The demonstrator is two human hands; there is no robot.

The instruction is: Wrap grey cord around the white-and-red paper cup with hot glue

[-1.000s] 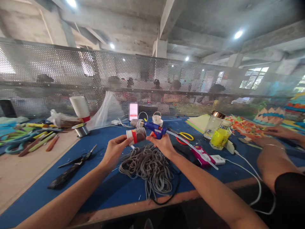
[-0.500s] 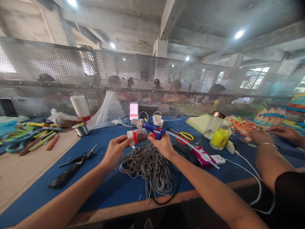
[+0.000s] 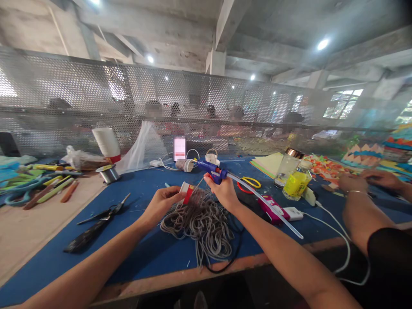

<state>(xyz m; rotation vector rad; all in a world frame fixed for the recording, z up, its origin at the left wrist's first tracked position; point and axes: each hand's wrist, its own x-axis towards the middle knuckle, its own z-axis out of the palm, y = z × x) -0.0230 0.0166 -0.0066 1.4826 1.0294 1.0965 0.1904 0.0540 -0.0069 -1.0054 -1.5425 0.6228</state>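
My left hand [image 3: 164, 204] is closed on a small paper cup [image 3: 186, 195] with a red band, tipped on its side. Grey cord is wound round the cup's far part. In my right hand [image 3: 225, 193] is a blue hot glue gun [image 3: 210, 168], its nozzle pointing up and left and a long clear glue stick [image 3: 264, 202] trailing from its back. A strand of cord runs from the cup up to my right fingertips. Under both hands lies a loose heap of grey cord [image 3: 209, 231].
Black-handled scissors [image 3: 96, 227] lie at left, near a wire spool [image 3: 108, 174] and stacked paper cups [image 3: 106, 143]. Behind the glue gun stand a cord-wrapped cup [image 3: 184, 165] and a phone [image 3: 180, 149]. Right are yellow-red scissors [image 3: 251, 182], a yellow bottle [image 3: 296, 182] and another person's hands [image 3: 354, 183].
The cup has turned and dipped slightly toward the cord heap. My right hand has shifted a little right with the glue gun, and a strand now shows stretched between the hands.
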